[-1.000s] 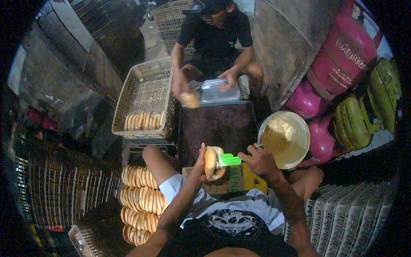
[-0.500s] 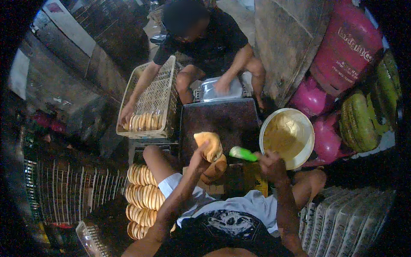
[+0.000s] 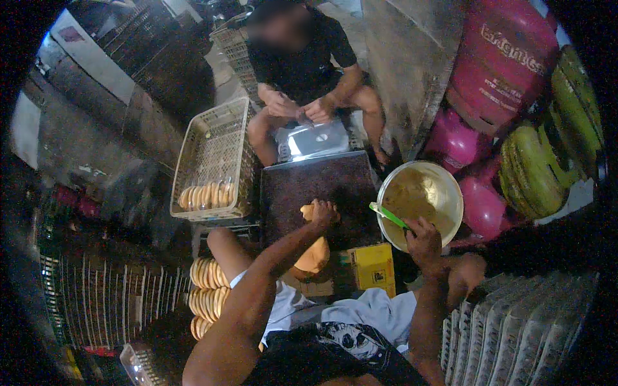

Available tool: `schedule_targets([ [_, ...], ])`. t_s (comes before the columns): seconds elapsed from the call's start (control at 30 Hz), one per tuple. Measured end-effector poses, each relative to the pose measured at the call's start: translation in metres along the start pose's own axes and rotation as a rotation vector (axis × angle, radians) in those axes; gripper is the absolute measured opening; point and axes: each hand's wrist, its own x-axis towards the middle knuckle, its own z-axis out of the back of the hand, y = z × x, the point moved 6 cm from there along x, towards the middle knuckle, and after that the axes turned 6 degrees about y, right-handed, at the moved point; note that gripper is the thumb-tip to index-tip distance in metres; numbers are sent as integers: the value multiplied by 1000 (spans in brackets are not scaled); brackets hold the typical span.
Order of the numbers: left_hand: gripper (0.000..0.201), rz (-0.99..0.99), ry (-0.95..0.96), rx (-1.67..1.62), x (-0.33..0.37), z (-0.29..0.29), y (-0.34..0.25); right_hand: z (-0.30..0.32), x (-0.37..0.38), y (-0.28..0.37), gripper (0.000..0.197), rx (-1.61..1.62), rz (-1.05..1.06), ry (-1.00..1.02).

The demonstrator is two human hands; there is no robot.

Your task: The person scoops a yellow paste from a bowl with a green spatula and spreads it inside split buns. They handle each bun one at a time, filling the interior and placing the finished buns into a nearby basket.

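My left hand [image 3: 326, 213] is closed over a golden-brown bread bun [image 3: 307, 211] on a dark, flat-topped surface [image 3: 282, 188] in front of me. A larger piece of bread [image 3: 314, 256] lies just below, at that surface's near edge, partly covered by my left forearm. In my right hand [image 3: 423, 240] is a green spatula [image 3: 388, 215], its pale tip at the left rim of a whitish bucket [image 3: 458, 209]. Yellowish-brown spread coats the inside of the bucket.
A co-worker [image 3: 309, 71] sits opposite, both hands together over a shiny pale tray [image 3: 313, 142]. At left stands a cream crate [image 3: 241, 154] with bagged buns. Stacked buns [image 3: 207, 303] sit by my left leg. Pink gas cylinders [image 3: 508, 71] and green ones [image 3: 533, 168] line the right.
My left hand has lowered the bun onto the dark surface. My right hand has brought the spatula right, to the bucket. The co-worker's hand has left the crate and joined the other.
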Motion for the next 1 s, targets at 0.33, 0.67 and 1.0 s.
schedule_targets([
  [0.33,49,114,-100,-576,34,-17,83,-14,0,-18,30,-54,-14,-83],
  [0.67,83,33,-294,-303,-126,-82,-20,24,-3,-1,28,140,-161,-30],
  [1.0,70,-65,47,-1573,-160,21,12,-14,101,-98,27,-399,-298,472],
])
